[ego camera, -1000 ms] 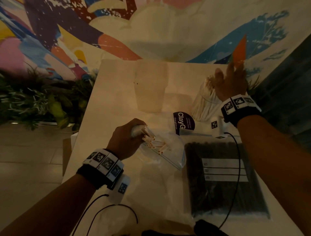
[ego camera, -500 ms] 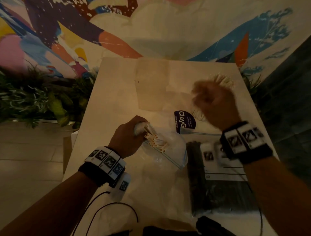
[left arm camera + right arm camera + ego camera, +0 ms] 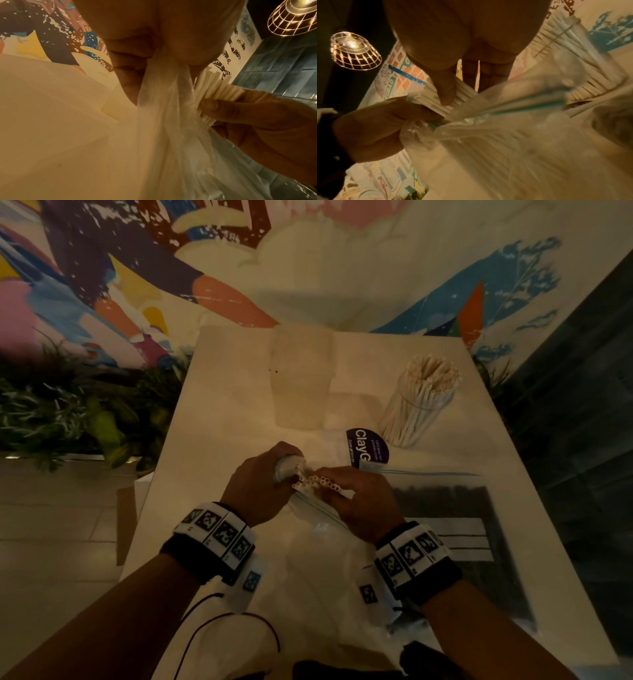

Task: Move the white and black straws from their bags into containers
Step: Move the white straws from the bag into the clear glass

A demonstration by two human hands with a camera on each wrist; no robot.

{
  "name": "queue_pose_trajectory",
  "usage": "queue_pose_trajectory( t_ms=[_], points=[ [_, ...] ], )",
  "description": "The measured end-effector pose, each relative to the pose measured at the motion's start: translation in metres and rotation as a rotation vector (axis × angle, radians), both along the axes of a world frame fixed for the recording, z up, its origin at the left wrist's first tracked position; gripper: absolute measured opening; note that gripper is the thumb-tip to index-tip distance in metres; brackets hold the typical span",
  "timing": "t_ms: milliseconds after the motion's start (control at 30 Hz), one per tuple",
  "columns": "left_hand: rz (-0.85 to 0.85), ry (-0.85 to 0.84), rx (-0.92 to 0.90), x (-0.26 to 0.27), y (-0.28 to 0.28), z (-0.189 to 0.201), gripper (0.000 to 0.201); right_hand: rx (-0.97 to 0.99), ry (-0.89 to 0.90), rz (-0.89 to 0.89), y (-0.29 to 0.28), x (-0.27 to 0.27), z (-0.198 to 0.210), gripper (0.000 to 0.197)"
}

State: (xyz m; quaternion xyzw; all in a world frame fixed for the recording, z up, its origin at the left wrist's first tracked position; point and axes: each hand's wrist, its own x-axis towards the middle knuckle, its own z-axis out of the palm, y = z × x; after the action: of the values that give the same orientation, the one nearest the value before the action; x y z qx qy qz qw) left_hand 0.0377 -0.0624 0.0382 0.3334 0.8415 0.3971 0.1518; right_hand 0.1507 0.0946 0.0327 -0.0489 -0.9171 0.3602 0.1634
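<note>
Left hand (image 3: 260, 491) gripping bunched clear bag (image 3: 164, 121) above the bench (image 3: 212, 440), right hand (image 3: 359, 501) pinching white straws (image 3: 320, 483) at its mouth: light, stiff, slippery, best pinched as 1 bundle near the ends.

Your forearms are bare. Each wrist carries a black band (image 3: 416, 565) faced with white tiles bearing black square markers. A thin black cable (image 3: 219, 623) trails from the left band (image 3: 214, 537).

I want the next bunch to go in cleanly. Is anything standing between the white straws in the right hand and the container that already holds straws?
Nothing visible: only bare table lies between the white straws pinched by the right hand and the container. The purple label lies flat.
</note>
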Motion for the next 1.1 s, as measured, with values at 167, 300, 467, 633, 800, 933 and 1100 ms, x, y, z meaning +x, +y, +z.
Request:
queue_pose_trajectory(
  t_ms=[167, 300, 467, 633, 800, 933, 1100],
  points=[
    [0.0, 0.0, -0.003, 0.001, -0.002, -0.005, 0.022, -0.008, -0.015, -0.103, 0.002, 0.006, -0.013, 0.021],
    [-0.016, 0.003, -0.012, 0.002, -0.004, -0.007, 0.027, 0.097, -0.049, -0.14, 0.005, 0.01, -0.015, 0.011],
    [0.017, -0.017, -0.011, 0.005, -0.006, -0.003, 0.025, 0.056, 0.009, -0.366, 0.006, 0.012, -0.014, 0.024],
    [0.026, -0.02, -0.017, 0.005, -0.004, -0.002, 0.026, -0.187, -0.014, -0.492, 0.008, 0.004, -0.01, 0.008],
    [0.016, -0.005, -0.007, 0.003, -0.003, -0.003, 0.031, -0.31, -0.02, -0.373, 0.008, -0.001, -0.008, 0.028],
    [0.017, -0.007, -0.001, 0.001, -0.004, -0.004, 0.026, -0.306, 0.046, -0.375, 0.006, -0.002, -0.008, 0.023],
    [0.005, -0.002, -0.011, 0.0, -0.003, -0.004, 0.026, -0.318, -0.093, -0.364, 0.008, -0.006, -0.018, 0.022]
  ],
)
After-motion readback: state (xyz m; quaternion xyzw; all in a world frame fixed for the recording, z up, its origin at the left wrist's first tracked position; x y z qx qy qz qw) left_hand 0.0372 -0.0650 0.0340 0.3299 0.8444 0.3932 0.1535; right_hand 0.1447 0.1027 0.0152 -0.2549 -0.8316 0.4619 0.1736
